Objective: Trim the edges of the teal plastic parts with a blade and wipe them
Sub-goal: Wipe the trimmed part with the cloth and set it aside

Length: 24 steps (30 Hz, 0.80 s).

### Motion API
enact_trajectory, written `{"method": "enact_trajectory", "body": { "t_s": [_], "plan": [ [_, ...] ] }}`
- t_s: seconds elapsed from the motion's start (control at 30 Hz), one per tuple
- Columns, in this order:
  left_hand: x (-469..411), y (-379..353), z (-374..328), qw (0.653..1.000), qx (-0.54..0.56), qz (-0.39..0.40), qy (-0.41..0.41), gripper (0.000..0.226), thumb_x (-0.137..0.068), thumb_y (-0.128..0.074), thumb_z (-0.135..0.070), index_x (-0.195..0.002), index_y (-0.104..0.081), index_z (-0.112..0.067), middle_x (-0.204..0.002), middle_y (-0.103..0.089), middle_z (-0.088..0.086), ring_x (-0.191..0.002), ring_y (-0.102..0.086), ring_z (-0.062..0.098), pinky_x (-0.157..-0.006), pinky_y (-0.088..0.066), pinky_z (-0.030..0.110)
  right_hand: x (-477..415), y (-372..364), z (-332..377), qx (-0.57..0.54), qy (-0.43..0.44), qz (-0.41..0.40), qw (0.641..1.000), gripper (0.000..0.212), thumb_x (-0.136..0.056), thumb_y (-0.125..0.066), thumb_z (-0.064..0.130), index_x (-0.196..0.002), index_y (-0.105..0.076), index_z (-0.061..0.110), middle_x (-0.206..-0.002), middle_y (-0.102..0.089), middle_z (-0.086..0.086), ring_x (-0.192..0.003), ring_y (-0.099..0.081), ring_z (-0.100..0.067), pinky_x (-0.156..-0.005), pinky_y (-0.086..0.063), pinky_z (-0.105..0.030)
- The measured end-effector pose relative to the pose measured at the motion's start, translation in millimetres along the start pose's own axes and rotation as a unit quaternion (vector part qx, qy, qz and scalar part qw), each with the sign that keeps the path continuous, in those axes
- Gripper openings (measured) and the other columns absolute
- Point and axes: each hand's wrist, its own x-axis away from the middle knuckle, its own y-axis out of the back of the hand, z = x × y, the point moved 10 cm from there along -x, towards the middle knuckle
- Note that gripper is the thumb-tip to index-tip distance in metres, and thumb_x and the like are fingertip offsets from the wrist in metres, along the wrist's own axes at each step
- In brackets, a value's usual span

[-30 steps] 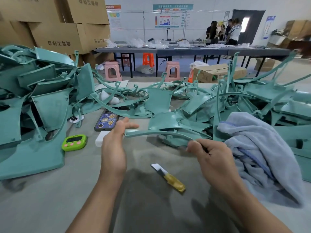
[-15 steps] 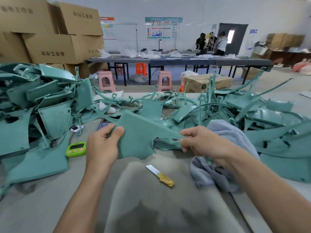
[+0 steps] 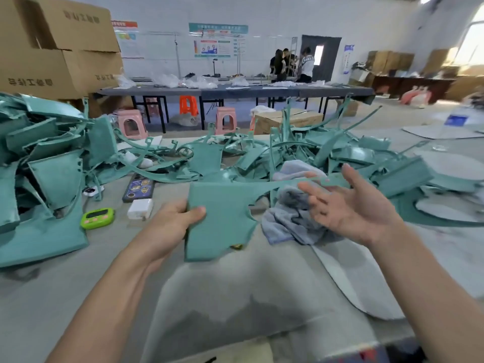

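My left hand point(image 3: 171, 221) grips the left edge of a flat teal plastic part point(image 3: 220, 216), held above the table with its thin strap arm stretching right. My right hand point(image 3: 348, 205) is open, palm up and fingers spread; the strap's end lies across or just behind its fingers, over the grey-blue cloth point(image 3: 293, 216). The yellow-handled blade point(image 3: 237, 247) lies on the table, almost wholly hidden under the held part. Heaps of teal parts fill the left side point(image 3: 49, 179) and the back right point(image 3: 353, 155).
A green timer point(image 3: 97, 218), a white block point(image 3: 140, 208) and a phone point(image 3: 138, 187) lie left of the held part. A grey mat point(image 3: 235, 297) covers the table before me. Cardboard boxes point(image 3: 60, 48) stand at back left; people stand at a far table.
The camera turned right. My right hand let go of the strap end and opened, palm up. The left hand still holds the part, now covering the blade.
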Motion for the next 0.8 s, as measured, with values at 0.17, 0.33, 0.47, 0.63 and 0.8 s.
{"method": "enact_trajectory", "body": {
  "t_s": [0.17, 0.33, 0.47, 0.63, 0.8],
  "plan": [
    [20.1, -67.0, 10.7, 0.992, 0.120, 0.007, 0.038, 0.018, -0.102, -0.054, -0.013, -0.106, -0.071, -0.007, -0.097, -0.079, 0.010, -0.083, -0.077, 0.024, -0.064, -0.061, 0.037, 59.9, 23.5, -55.7, 0.034, 0.026, -0.035, 0.998, 0.061, -0.086, -0.068, 0.044, -0.138, -0.061, 0.014, -0.134, -0.066, -0.017, -0.114, -0.067, -0.031, -0.090, -0.058, -0.049],
    [56.3, -176.5, 34.9, 0.983, 0.141, 0.081, 0.089, 0.017, -0.099, -0.056, -0.008, -0.095, -0.072, -0.004, -0.085, -0.078, 0.014, -0.066, -0.076, 0.024, -0.047, -0.055, 0.029, 101.6, 31.0, -77.3, 0.072, 0.103, -0.137, 0.982, 0.035, -0.096, -0.064, 0.006, -0.129, -0.064, 0.013, -0.115, -0.076, -0.015, -0.097, -0.073, -0.028, -0.074, -0.060, -0.037],
    [91.4, -276.4, 36.8, 0.970, 0.127, 0.187, 0.093, 0.011, -0.095, -0.062, -0.003, -0.094, -0.072, -0.001, -0.089, -0.076, 0.022, -0.067, -0.074, 0.031, -0.055, -0.061, 0.037, 174.7, 94.1, -46.2, 0.072, 0.191, -0.276, 0.939, 0.035, -0.090, -0.057, -0.017, -0.118, -0.067, 0.001, -0.103, -0.077, -0.019, -0.081, -0.075, -0.028, -0.062, -0.062, -0.033],
    [145.7, -391.0, 32.9, 0.934, 0.134, 0.314, 0.108, 0.016, -0.100, -0.056, -0.004, -0.099, -0.072, -0.005, -0.096, -0.077, 0.020, -0.077, -0.075, 0.032, -0.068, -0.063, 0.042, 279.3, 164.1, -43.9, 0.024, 0.239, -0.378, 0.894, 0.022, -0.097, -0.055, -0.008, -0.108, -0.071, 0.002, -0.098, -0.079, -0.013, -0.079, -0.078, -0.021, -0.058, -0.059, -0.027],
    [231.2, -481.8, 86.3, 0.862, 0.114, 0.423, 0.254, 0.032, -0.106, -0.045, -0.021, -0.117, -0.066, -0.001, -0.105, -0.075, 0.022, -0.093, -0.074, 0.037, -0.077, -0.061, 0.046, 385.2, 247.0, -91.7, -0.058, 0.228, -0.495, 0.836, 0.017, -0.099, -0.057, 0.001, -0.109, -0.070, 0.006, -0.100, -0.079, -0.011, -0.076, -0.077, -0.020, -0.052, -0.057, -0.031]
  ]
}}
